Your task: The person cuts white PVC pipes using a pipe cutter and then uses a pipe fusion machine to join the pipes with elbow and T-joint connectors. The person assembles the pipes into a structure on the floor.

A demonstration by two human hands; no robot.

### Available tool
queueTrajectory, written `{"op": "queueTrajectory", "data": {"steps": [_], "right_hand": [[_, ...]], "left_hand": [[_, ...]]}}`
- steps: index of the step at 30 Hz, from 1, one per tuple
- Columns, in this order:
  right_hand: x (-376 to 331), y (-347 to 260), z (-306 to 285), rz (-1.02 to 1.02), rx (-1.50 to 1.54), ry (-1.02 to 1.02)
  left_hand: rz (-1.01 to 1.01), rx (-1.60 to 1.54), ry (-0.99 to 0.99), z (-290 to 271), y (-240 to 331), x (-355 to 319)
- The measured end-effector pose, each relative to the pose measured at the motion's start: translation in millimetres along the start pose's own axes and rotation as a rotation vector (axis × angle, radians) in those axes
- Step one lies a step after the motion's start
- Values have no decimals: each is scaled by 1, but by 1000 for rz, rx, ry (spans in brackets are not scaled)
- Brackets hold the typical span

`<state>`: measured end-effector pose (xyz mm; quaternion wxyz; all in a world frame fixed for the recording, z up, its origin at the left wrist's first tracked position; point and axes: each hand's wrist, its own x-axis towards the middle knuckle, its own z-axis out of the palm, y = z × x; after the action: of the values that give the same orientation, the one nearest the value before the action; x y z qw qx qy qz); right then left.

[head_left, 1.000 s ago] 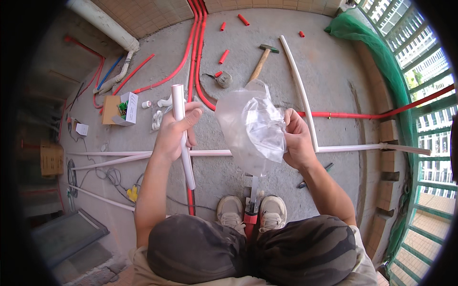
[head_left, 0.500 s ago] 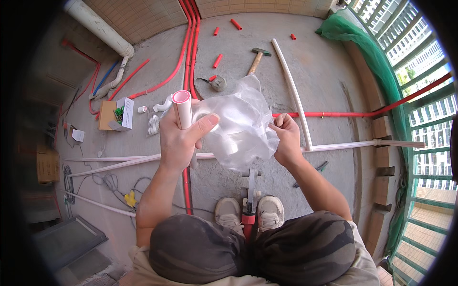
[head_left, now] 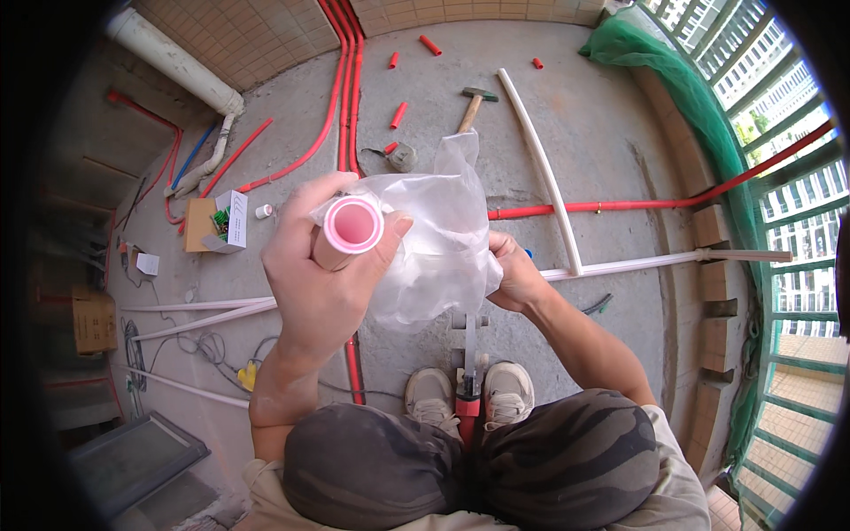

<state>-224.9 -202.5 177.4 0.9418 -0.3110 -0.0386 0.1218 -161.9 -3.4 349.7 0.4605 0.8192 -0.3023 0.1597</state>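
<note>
My left hand (head_left: pixel 314 274) grips a short white pipe (head_left: pixel 352 226) whose pink inner end faces the camera, raised close to my head. A clear plastic bag (head_left: pixel 438 239) hangs between both hands, touching the left fingers. My right hand (head_left: pixel 515 276) pinches the bag's lower right edge. Below, I squat with camouflage trousers and pale shoes (head_left: pixel 431 396) on a concrete floor.
Red pipes (head_left: pixel 345 80) run along the floor toward a brick wall, with another red pipe (head_left: pixel 611 206) to the right. Long white pipes (head_left: pixel 542 168) lie across the floor. A hammer (head_left: pixel 472 108), short red pipe pieces (head_left: pixel 398 115), a small open box (head_left: pixel 221 223), cables and green netting (head_left: pixel 682 97) surround me.
My left hand has lifted the pipe toward the camera and turned its open end up. The bag has bunched between the hands, and the right hand has dropped lower.
</note>
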Motion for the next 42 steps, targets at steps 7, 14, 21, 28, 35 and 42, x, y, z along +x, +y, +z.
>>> {"op": "queueTrajectory", "data": {"steps": [7,14,21,28,35,42], "right_hand": [[0,12,-13,-3,-85,-13],[0,22,3,-29,-257,8],[-1,32,12,1,-205,73],[-15,44,-29,37,-391,160],[-25,56,-25,245,-162,89],[-18,58,-34,189,-214,313]], "left_hand": [[-35,107,-37,16,-12,2],[-412,-341,-223,15,5,2],[-405,-251,-245,24,-18,-1],[-526,-152,-306,27,-58,-13],[-572,-105,-363,29,-73,-29],[-532,-44,-369,30,-70,-35]]}}
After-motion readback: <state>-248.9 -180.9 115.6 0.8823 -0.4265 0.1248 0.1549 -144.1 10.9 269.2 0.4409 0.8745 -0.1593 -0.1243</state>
